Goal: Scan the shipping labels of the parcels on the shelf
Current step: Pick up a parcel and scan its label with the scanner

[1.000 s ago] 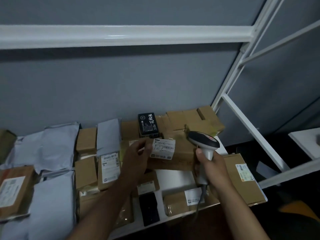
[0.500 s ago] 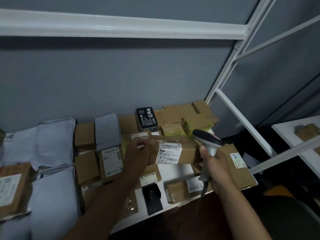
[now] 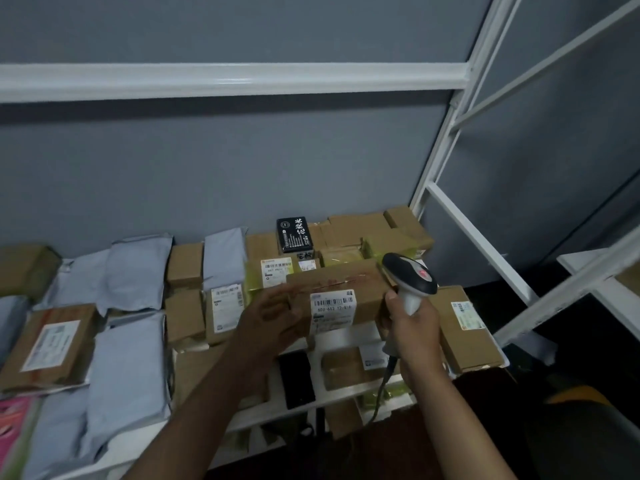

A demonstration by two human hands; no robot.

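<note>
Parcels crowd the white shelf [image 3: 349,388] from end to end, grey poly mailers [image 3: 128,372] slumped on the left and cardboard boxes packed toward the right upright [image 3: 446,133], and the one that matters now is the long brown box [image 3: 341,289] lifted just above the rest, its shipping label [image 3: 333,305] turned up toward the person. It looks light and stiff, cardboard with taped seams, so it should sit easily in one hand when held by a short end, clear of the label. That is where the left hand [image 3: 273,318] has it, fingers curled round the left end. The right hand [image 3: 414,329] is wrapped round the handle of the scanner [image 3: 410,277], whose head sits just beside the box's right end, a red light glowing on it, cable trailing down below the shelf. Room is tight: boxes behind touch one another, the beam overhead [image 3: 232,79] caps any lift, and the clearest way out is toward the person, off the front edge. A smaller label [image 3: 276,271] waits just behind the held box.
</note>
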